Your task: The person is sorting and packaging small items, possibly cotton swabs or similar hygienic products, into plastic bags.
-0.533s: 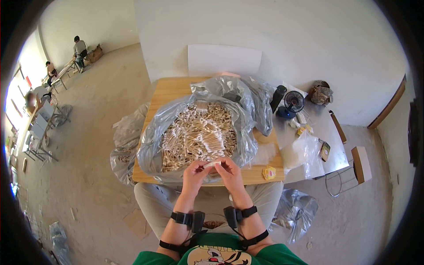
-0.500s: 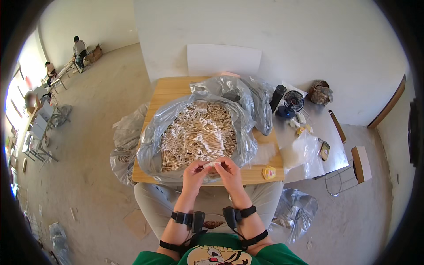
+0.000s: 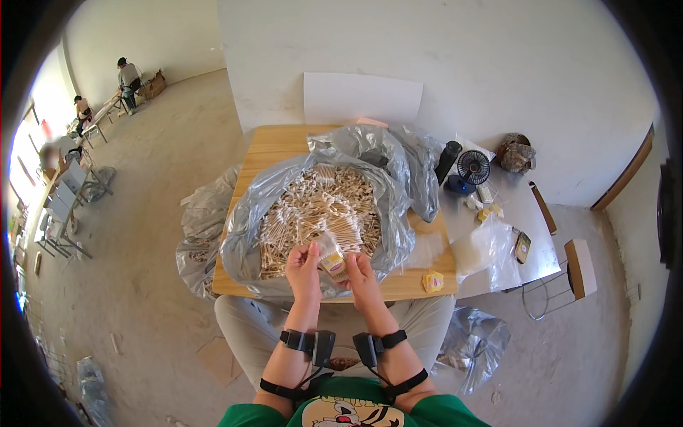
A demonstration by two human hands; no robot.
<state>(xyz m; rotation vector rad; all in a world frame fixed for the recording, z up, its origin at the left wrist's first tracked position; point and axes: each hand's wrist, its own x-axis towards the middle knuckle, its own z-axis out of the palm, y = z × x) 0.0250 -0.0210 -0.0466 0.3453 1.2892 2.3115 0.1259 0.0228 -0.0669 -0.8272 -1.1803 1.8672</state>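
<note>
Parted from a close pinch half a second ago, a person's left hand (image 3: 304, 279) and right hand (image 3: 365, 287) now stand farther apart at the lower center of the frame, a clear packet (image 3: 332, 263) tilted between them with its yellow label facing the camera. Fingers of the left pinch the packet's upper left side; those of the right are closed on its lower right edge. Behind it, a heap of cotton swabs (image 3: 306, 213) fills an open gray plastic bag (image 3: 246, 213) resting on a wooden surface (image 3: 263, 142) at the center of the frame. Small yellow cards (image 3: 432, 281) lie near that surface's lower right corner. At right, a dark desk fan (image 3: 473, 167) stands on a silvery surface (image 3: 538, 249), a black bottle (image 3: 448, 160) just beside it and crumpled clear plastic (image 3: 492, 249) spread nearer the camera. At upper left, well apart from the hands, is another person in a gray top (image 3: 129, 77).
</note>
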